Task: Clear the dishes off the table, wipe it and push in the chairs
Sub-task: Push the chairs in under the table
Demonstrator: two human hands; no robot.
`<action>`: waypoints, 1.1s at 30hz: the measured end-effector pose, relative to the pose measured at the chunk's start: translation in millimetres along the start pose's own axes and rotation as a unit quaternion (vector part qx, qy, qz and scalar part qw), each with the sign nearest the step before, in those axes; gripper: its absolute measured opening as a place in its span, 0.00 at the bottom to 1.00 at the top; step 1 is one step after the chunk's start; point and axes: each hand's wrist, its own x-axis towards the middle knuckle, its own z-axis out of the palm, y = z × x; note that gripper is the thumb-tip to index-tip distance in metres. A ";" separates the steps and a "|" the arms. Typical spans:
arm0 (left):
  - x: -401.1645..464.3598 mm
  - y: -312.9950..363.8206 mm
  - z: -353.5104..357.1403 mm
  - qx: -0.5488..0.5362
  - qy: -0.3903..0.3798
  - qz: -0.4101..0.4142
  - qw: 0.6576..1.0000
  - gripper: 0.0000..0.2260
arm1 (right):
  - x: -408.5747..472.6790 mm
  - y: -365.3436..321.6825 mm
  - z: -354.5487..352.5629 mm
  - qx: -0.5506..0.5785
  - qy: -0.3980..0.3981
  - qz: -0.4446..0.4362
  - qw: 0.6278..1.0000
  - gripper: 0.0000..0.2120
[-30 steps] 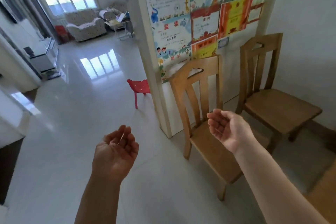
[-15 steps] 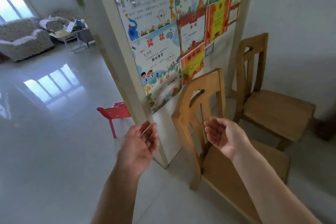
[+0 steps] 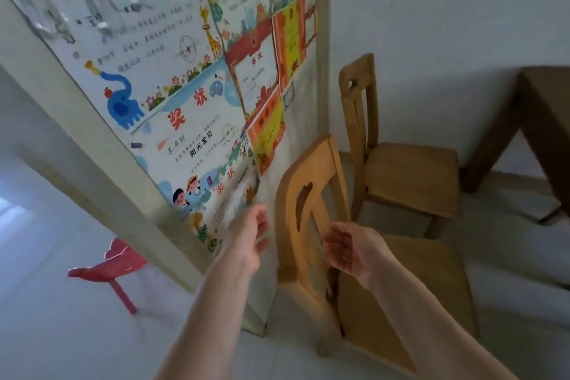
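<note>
A light wooden chair stands right in front of me with its back toward the partition wall. My left hand is just left of the chair's backrest, fingers apart, holding nothing. My right hand is just right of the backrest, above the seat, fingers curled and apart, also with nothing in it. Neither hand touches the chair. A second wooden chair stands behind it against the white wall. The dark wooden table shows at the right edge, only its corner and a leg.
A partition wall covered with colourful award posters stands close on the left. A small red plastic chair sits on the pale tiled floor behind the partition's end. White wall lies beyond the chairs.
I have stepped closer to the near chair and turned right. Both hands moved forward to either side of its backrest. The table corner has come into view.
</note>
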 end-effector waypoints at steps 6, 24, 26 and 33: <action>75.5 3.2 25.5 0.135 -0.076 -0.119 0.981 0.22 | 26.5 -8.5 27.6 -0.150 -0.033 0.001 0.988 0.09; 136.2 -35.2 37.2 0.243 -0.245 -0.088 0.934 0.09 | 41.8 46.9 96.5 -0.584 0.136 -0.058 0.798 0.20; 128.5 -37.1 49.2 0.239 -0.260 -0.080 0.932 0.09 | 38.6 41.7 83.9 -0.584 0.141 -0.068 0.797 0.19; 100.2 -56.7 127.3 0.213 -0.304 -0.081 0.925 0.16 | 26.1 17.5 12.2 -0.599 0.206 -0.084 0.770 0.12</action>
